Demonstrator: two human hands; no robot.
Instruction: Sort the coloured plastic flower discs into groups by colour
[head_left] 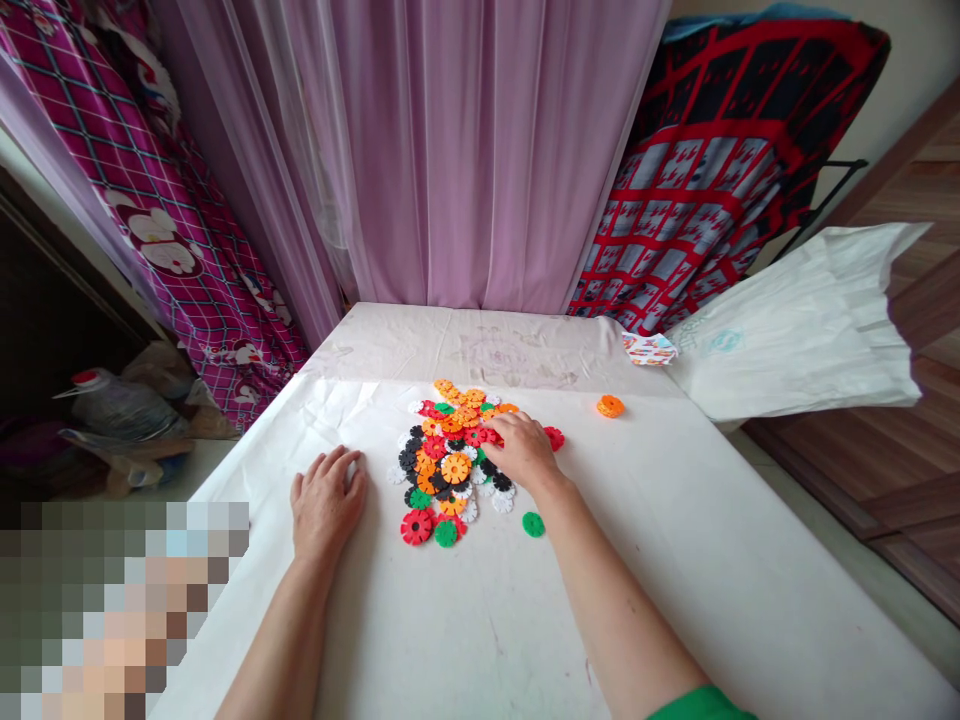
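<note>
Your landmark is the loose heap of flat, notched plastic discs (455, 467) in orange, red, green, black and white, spread over the middle of the table with the white covering (450, 630). Your bare left hand (328, 500) rests palm down on the covering, just left of the heap and apart from it, its fingers a little bent and holding nothing. Your bare right hand (525, 450) reaches over the heap's right side, its fingers bent down among the red discs there; whether they grip one or only touch it, you cannot tell from this view. A red notched disc (554, 437) shows just beyond that hand, on its right. A round green plastic disc (533, 524) lies by itself to the right of the heap's near end, close to your right forearm. Well apart on the heap's right, toward the far side, sits a small orange clump of notched discs (610, 406). Farther right again, at the table's edge, are a small packet with a colourful print (649, 348) and a large, crumpled white bag (795, 320). Beyond the heap, behind the table's far edge, hangs a pleated, pale purple curtain (487, 150).
</note>
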